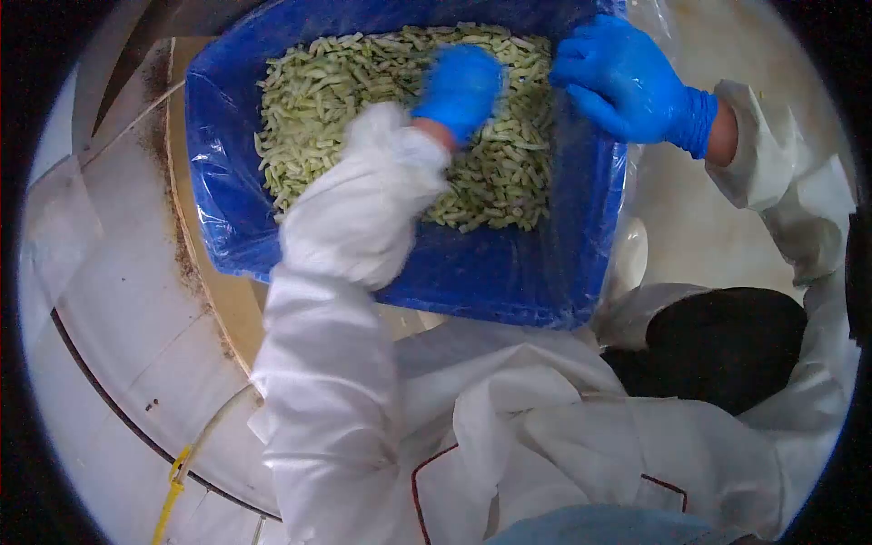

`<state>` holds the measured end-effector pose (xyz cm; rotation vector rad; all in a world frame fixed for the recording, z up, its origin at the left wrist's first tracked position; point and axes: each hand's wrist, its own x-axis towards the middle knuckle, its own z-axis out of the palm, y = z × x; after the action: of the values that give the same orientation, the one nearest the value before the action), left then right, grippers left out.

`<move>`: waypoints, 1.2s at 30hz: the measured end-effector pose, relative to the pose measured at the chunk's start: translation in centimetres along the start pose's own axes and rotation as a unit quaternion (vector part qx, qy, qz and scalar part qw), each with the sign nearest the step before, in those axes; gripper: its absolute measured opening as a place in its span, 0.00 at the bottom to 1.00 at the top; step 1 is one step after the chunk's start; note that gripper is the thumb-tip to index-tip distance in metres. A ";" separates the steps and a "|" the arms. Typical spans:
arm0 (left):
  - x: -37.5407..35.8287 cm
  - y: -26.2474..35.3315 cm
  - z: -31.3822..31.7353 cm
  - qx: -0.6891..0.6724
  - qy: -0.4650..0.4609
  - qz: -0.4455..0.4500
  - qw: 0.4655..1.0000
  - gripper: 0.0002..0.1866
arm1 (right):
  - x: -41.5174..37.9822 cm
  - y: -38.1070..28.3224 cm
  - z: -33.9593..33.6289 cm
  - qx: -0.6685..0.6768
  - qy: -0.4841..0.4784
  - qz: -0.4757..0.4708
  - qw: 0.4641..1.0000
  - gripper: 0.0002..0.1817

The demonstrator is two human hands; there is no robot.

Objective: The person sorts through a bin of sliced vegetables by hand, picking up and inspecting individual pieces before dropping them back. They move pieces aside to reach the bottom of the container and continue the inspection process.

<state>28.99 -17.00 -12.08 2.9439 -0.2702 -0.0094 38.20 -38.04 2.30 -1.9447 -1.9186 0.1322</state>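
Observation:
A blue plastic bin (490, 286) lined with clear film holds a layer of pale green, chopped vegetable pieces (318, 109). Their exact kind is hard to tell; they look like short cut sticks. My left hand (463, 91), in a blue glove, is over the pieces near the middle of the bin. Motion blurs it, and its fingers are turned away from view. My right hand (627, 82), also in a blue glove, grips the right rim of the bin, with fingers bent over the film-covered edge and the thumb toward me.
Under the bin is a tan board (213, 291) with a dirty edge. White tiled floor (127, 336) lies to the left, with a hose bearing a yellow tie (173, 490). A dark round shape (727, 345) is at the lower right, beside my white coat (563, 436).

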 end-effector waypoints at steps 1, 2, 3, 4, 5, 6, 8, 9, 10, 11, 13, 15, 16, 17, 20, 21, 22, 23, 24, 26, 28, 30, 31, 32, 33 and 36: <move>1.5 3.1 0.7 -0.099 -0.118 -0.010 0.988 0.10 | 0.0 0.0 -0.1 -0.004 -0.001 0.001 1.000 0.10; 0.6 5.2 2.2 -0.063 -0.080 0.047 0.994 0.14 | 0.1 0.2 0.0 -0.008 0.001 0.000 1.000 0.10; -1.1 6.4 3.8 -0.025 -0.043 0.105 0.993 0.19 | 0.0 0.3 0.2 -0.010 0.002 0.001 1.000 0.10; -2.6 5.9 4.4 -0.030 -0.074 0.118 0.990 0.23 | -0.1 0.7 0.6 -0.013 0.007 -0.013 1.000 0.10; -4.2 4.8 4.5 -0.038 -0.105 0.132 0.985 0.26 | -0.4 1.1 0.9 -0.015 0.010 -0.024 1.000 0.10; -5.2 3.4 4.2 -0.045 -0.138 0.152 0.978 0.30 | -0.7 1.3 1.1 -0.019 0.015 -0.029 0.999 0.10; -6.2 0.4 1.8 0.012 -0.185 0.189 0.964 0.32 | -0.6 0.5 0.3 -0.020 0.010 -0.018 1.000 0.11; -6.6 -1.0 0.2 0.042 -0.206 0.201 0.957 0.34 | -0.2 0.2 -0.1 -0.020 0.007 -0.019 1.000 0.11; -6.5 -2.1 -1.8 0.095 -0.225 0.177 0.953 0.34 | 0.0 0.4 -0.4 -0.001 0.018 -0.032 0.999 0.08; -6.7 -3.0 -3.4 0.146 -0.245 0.156 0.946 0.35 | 0.0 0.5 -0.6 0.019 0.028 -0.042 0.999 0.08; -7.6 -6.3 -3.9 0.189 -0.240 0.126 0.944 0.37 | -0.1 1.0 -0.6 0.037 0.041 -0.059 0.997 0.09; -9.2 -9.4 -4.9 0.108 -0.162 0.123 0.973 0.41 | -0.2 1.1 -0.2 0.040 0.046 -0.075 0.995 0.09; -9.6 -10.7 -5.4 0.185 -0.176 0.084 0.963 0.40 | -0.3 0.8 -0.4 0.034 0.047 -0.071 0.996 0.09; -9.7 -12.1 -6.0 0.263 -0.187 0.045 0.945 0.40 | -0.3 0.6 -0.5 0.025 0.050 -0.068 0.996 0.09; -10.4 -15.2 -7.4 0.360 -0.175 -0.088 0.912 0.37 | -0.6 0.5 -0.6 0.008 0.055 -0.064 0.996 0.09; -10.0 -14.0 -8.7 0.402 -0.175 -0.128 0.890 0.35 | -0.5 0.6 -0.5 0.006 0.055 -0.068 0.996 0.09; -9.6 -12.7 -9.4 0.443 -0.173 -0.170 0.863 0.33 | -0.4 0.9 -0.2 0.013 0.058 -0.070 0.996 0.09; -8.9 -10.6 -9.1 0.414 -0.163 -0.120 0.888 0.27 | -0.4 1.1 0.1 0.021 0.061 -0.074 0.995 0.09; -8.0 -7.5 -8.2 0.384 -0.151 -0.070 0.908 0.22 | -0.2 1.3 0.3 0.028 0.065 -0.079 0.994 0.09; -6.5 2.9 -10.1 0.093 -0.142 0.037 0.985 0.07 | -0.1 1.2 0.4 0.020 0.059 -0.067 0.996 0.09; -8.9 6.0 0.2 0.021 -0.132 0.270 0.954 0.09 | -0.1 0.9 0.0 0.013 0.047 -0.055 0.997 0.09; -10.6 8.1 6.3 -0.010 -0.218 0.420 0.881 0.19 | 0.0 0.6 -0.4 0.015 0.031 -0.044 0.998 0.09; -10.7 7.6 6.4 -0.028 -0.222 0.406 0.886 0.20 | 0.0 0.7 -0.2 0.024 0.040 -0.051 0.998 0.09; -10.8 6.3 6.0 -0.045 -0.226 0.395 0.889 0.21 | -0.1 1.0 0.1 0.032 0.051 -0.056 0.997 0.09; -10.8 4.6 5.5 -0.061 -0.231 0.387 0.890 0.23 | -0.4 1.1 0.3 0.038 0.063 -0.058 0.996 0.08; -11.6 -1.6 1.9 -0.032 -0.301 0.386 0.872 0.26 | -0.2 0.9 -0.4 0.032 0.043 -0.055 0.997 0.08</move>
<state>17.88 -13.70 -14.40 2.4590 -1.4600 -0.7985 39.14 -38.33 2.33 -1.7700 -1.9352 0.0757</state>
